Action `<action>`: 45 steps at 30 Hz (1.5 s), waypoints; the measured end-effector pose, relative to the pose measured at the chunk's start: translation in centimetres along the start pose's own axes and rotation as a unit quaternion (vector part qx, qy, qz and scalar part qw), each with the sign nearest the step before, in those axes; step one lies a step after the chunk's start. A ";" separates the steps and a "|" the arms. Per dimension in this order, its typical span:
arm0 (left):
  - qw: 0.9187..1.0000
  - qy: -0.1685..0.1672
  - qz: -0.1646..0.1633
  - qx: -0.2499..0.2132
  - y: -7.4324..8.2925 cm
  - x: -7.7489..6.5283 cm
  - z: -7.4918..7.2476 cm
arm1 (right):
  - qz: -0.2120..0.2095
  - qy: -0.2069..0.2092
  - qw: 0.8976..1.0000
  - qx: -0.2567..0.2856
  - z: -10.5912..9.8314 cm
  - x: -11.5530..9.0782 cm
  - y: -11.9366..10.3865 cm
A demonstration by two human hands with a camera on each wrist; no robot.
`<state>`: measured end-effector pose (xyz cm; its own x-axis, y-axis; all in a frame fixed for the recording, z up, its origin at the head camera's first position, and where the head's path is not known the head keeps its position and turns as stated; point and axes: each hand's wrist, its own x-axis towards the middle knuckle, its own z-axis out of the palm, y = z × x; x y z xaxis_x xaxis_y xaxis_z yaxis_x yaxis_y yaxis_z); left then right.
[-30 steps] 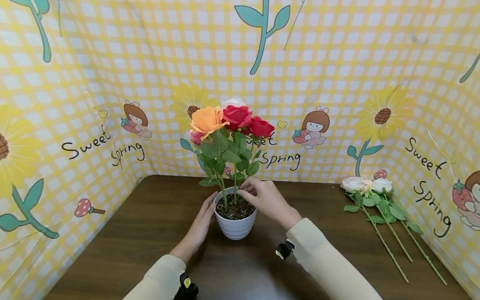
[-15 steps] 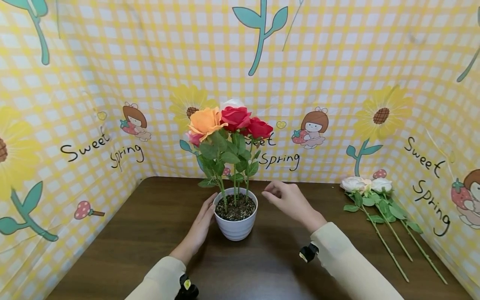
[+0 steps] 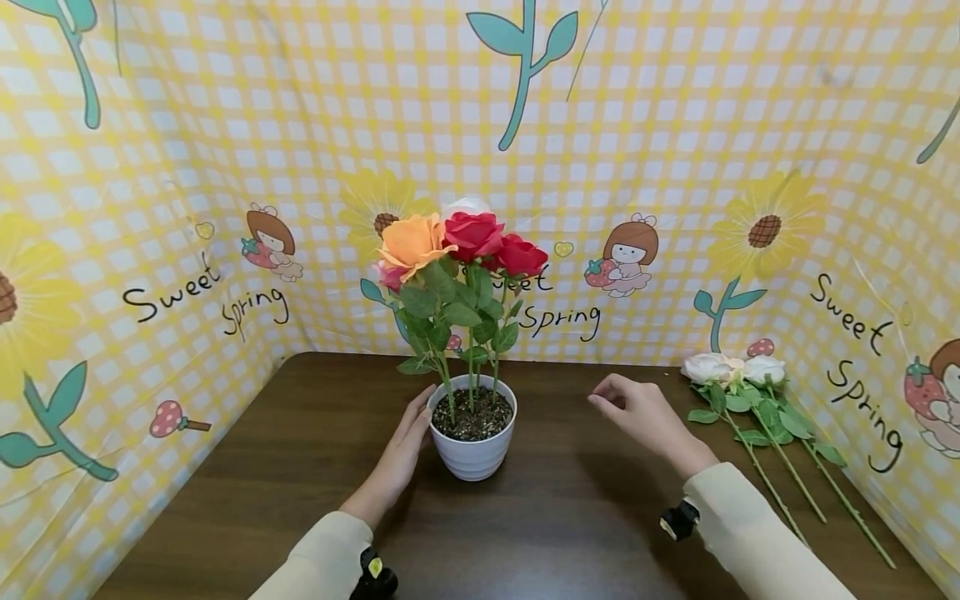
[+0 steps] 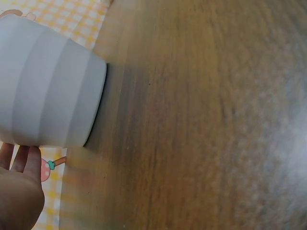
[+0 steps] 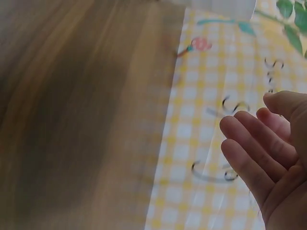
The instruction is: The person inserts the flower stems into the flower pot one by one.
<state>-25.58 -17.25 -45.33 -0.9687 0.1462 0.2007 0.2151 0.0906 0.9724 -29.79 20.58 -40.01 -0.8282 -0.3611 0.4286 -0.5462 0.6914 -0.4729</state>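
Observation:
A white ribbed flowerpot [image 3: 472, 458] filled with dark soil [image 3: 472, 417] stands upright on the table. Rising from it are an orange rose [image 3: 414, 243], two red roses [image 3: 474, 235], a pink one [image 3: 390, 275] and a white one [image 3: 467, 205] behind. My left hand [image 3: 401, 442] rests its straight fingers against the pot's left side; the left wrist view shows the fingertips at the pot wall [image 4: 48, 91]. Out to the right of the pot, my right hand [image 3: 637, 412] hovers over the table with loosely bent fingers, holding nothing, as the right wrist view also shows.
Several cut white roses [image 3: 763, 371] with long green stems [image 3: 787, 467] lie at the table's right side, just beyond my right hand. The dark wooden table [image 3: 300, 467] ends at a yellow checked cloth [image 3: 637, 125] on the back and sides.
My right hand has left a stem at the pot's right rim and moved right, toward the cut white roses. The left hand stays against the pot.

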 end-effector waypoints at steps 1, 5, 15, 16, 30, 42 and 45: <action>1.000 -0.001 0.000 0.000 0.0 0.0 0.0 | 0.003 0.003 1.000 -0.007 -0.2 -0.3 0.6; 1.000 -0.002 0.000 0.000 0.0 0.0 0.0 | 0.015 0.016 0.999 -0.030 -1.4 -1.5 2.6; 1.000 0.000 0.001 -0.004 -0.2 0.1 -0.1 | 0.084 0.007 0.995 -0.057 -4.5 -5.1 6.7; 1.000 0.001 0.001 -0.005 -0.2 0.1 -0.1 | 0.090 0.005 0.994 -0.058 -4.8 -5.4 7.1; 1.000 0.002 0.000 -0.009 -0.4 0.1 -0.1 | 0.229 -0.029 0.972 -0.052 -8.1 -9.8 13.4; 1.000 0.002 0.004 -0.010 -0.3 0.0 0.1 | 0.280 -0.047 0.958 -0.038 -9.0 -11.4 15.0; 1.000 0.002 0.004 -0.009 -0.2 0.1 0.1 | 0.280 -0.060 0.957 -0.052 -9.0 -11.2 15.0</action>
<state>-25.67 -17.20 -45.56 -0.9673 0.1427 0.2095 0.2212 0.0715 0.9726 -27.51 40.62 -44.97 -0.9992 0.0188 0.0356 -0.0025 0.8535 -0.5211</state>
